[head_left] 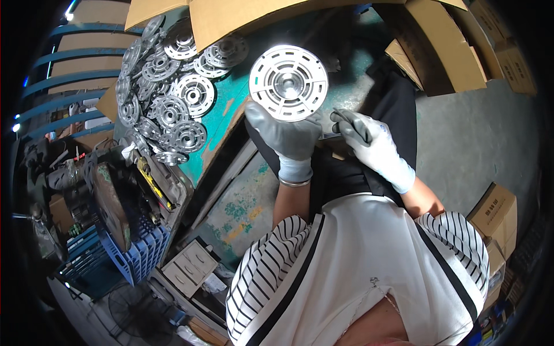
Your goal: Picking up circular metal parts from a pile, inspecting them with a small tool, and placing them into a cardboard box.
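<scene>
My left hand (287, 136), in a grey-and-white work glove, grips the lower edge of a round slotted metal disc (278, 79). The disc's face is turned up, with rings of slots around a shiny domed centre. My right hand (369, 140), gloved the same way, is just right of the disc and apart from it. Its fingers are curled closed, and whatever they may hold is too dark and small to make out. Left of the disc, a heap of similar metal discs (172, 109) lies on the green worktop (218, 124).
Cardboard flaps (231, 20) overhang the worktop's far side. An open cardboard box (444, 52) stands at the far right. A blue plastic crate (135, 254) and cluttered tools lie to the left, near a small drawer unit (190, 266). More cartons (495, 213) stand at the right.
</scene>
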